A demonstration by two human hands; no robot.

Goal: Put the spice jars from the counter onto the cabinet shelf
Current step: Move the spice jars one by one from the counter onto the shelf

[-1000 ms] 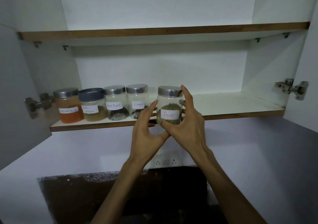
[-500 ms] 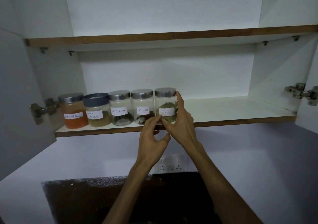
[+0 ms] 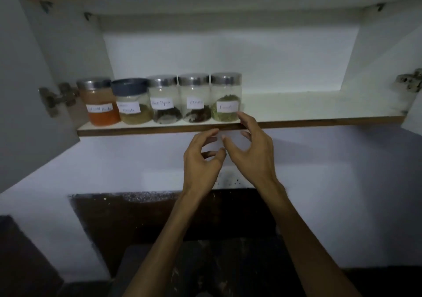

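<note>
Five jars in a row along the shelf (image 3: 319,120) front edge, toward its left end. Rightmost is the green jar (image 3: 226,98), upright, touching its neighbour, the dark-spice jar (image 3: 194,99).

Left hand (image 3: 201,162) and right hand (image 3: 253,150) both below the shelf edge, fingers loosely spread, holding nothing. Right fingertip lies just beside the green jar's base; contact cannot be confirmed.

Judgement: release step. Draw hands straight down and back, clear of the front edge, so the jar is not dragged off.

Shelf white with brown edging; right part bare. Cabinet doors open, hinge (image 3: 408,84) visible. White wall below; room dim.
</note>
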